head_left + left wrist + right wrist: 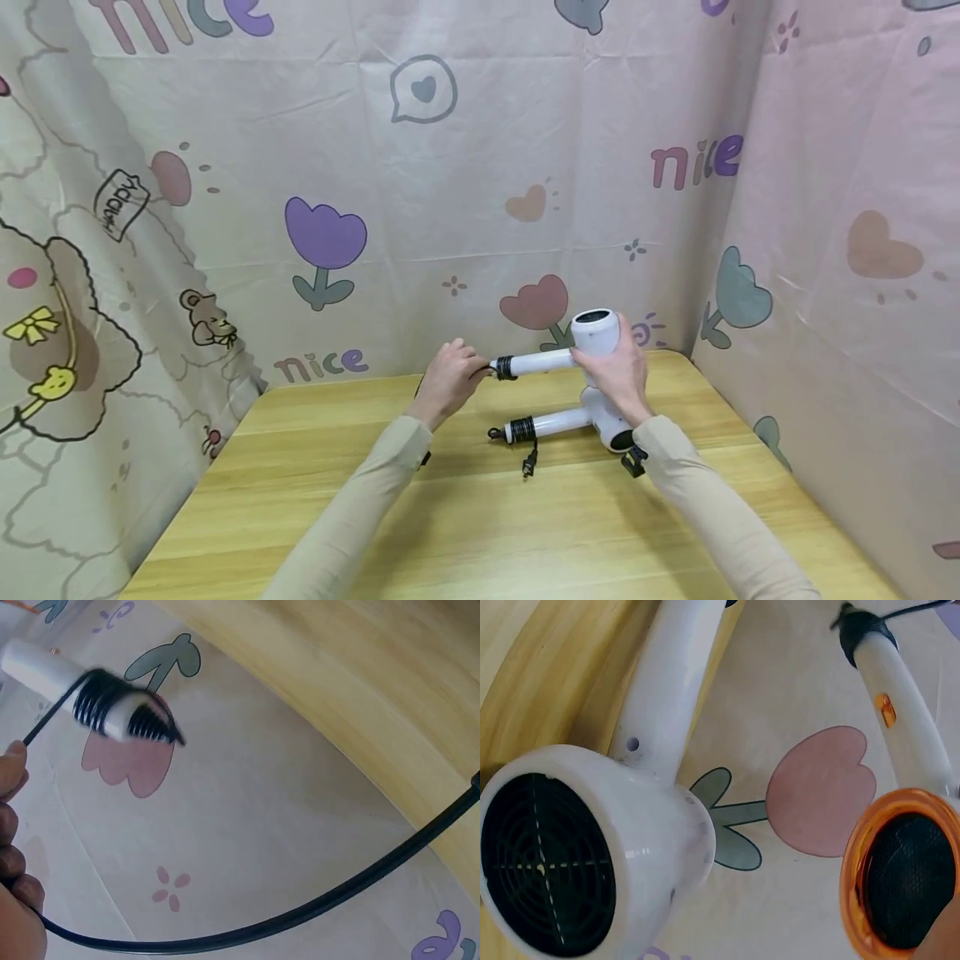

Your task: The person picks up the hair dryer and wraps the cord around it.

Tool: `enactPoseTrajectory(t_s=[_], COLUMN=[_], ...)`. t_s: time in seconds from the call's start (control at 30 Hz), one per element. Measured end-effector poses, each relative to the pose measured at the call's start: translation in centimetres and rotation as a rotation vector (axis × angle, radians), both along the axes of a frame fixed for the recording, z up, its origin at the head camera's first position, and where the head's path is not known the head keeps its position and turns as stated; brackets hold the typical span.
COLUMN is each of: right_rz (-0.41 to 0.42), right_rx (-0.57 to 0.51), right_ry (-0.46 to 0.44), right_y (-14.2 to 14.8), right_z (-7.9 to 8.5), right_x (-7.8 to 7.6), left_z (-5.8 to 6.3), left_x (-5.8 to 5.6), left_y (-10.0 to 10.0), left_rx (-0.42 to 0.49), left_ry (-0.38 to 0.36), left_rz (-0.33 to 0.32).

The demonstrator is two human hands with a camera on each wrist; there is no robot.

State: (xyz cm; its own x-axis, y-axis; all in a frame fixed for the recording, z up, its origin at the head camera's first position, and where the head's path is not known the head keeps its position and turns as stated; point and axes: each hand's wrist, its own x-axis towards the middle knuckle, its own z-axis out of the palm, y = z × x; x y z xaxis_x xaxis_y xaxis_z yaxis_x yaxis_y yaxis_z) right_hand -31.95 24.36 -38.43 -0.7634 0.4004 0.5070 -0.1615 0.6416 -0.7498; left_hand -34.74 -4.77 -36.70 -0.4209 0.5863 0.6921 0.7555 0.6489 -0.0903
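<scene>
My right hand (pixel 621 371) grips the head of a white hair dryer (pixel 542 361), held above the table with its handle pointing left. Black cord is wound round the handle's end. My left hand (pixel 452 375) pinches the cord just off that end; in the left wrist view a length of the power cord (pixel 225 946) hangs from the fist in a curve. A second white hair dryer (pixel 564 422) lies on the table below, its cord coiled round its handle and its plug (pixel 529 463) loose. In the right wrist view the held dryer shows an orange ring (pixel 853 874).
The wooden table (pixel 300 517) extends under both arms. Patterned fabric (pixel 450 208) hangs behind it and along both sides. Each wrist carries a small black device, the right one (pixel 634 461) near the lying dryer's head.
</scene>
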Motion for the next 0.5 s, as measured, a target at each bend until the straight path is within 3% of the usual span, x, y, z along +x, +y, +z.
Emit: enactPoseTrajectory(t_s=[0.17, 0.5], right_rz=[0.075, 0.151], right_rx=[0.077, 0.182], right_ry=[0.033, -0.045], right_y=[0.2, 0.6], right_z=[0.2, 0.6], right_x=[0.0, 0.1], left_z=[0.8, 1.4], left_x=[-0.4, -1.4], left_y=[-1.1, -2.6], left_rx=[0.066, 0.165], left_ry=[-0.08, -0.162], left_rz=[-0.01, -0.007])
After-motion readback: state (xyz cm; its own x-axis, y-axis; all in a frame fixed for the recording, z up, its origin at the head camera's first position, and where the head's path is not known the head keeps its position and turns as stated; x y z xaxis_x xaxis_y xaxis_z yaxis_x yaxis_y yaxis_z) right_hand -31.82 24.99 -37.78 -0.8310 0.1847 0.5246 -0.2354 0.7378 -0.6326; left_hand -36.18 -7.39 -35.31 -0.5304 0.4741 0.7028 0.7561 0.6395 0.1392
